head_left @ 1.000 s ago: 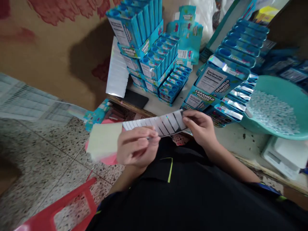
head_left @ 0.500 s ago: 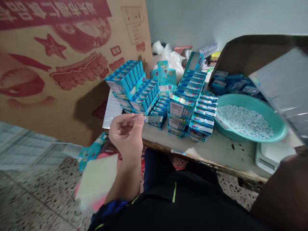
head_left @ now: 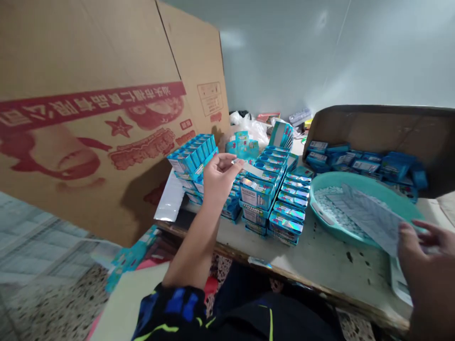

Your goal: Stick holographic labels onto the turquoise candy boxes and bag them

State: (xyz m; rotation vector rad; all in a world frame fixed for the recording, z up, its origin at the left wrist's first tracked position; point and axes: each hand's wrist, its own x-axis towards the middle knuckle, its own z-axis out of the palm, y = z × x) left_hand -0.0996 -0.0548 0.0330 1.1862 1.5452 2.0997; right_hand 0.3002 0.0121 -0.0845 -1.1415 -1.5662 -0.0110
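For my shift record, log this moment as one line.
left hand: pinching translucent strip near blue Caramelo boxes | right hand: holding translucent sheet over teal basin

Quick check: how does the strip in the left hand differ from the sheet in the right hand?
Size: the strip is short and narrow; the sheet is much longer and wider.
Place: the strip, in the left hand, is in front of the teal boxes; the sheet, in the right hand, extends over the basin.
Shared: both look pale and thin.
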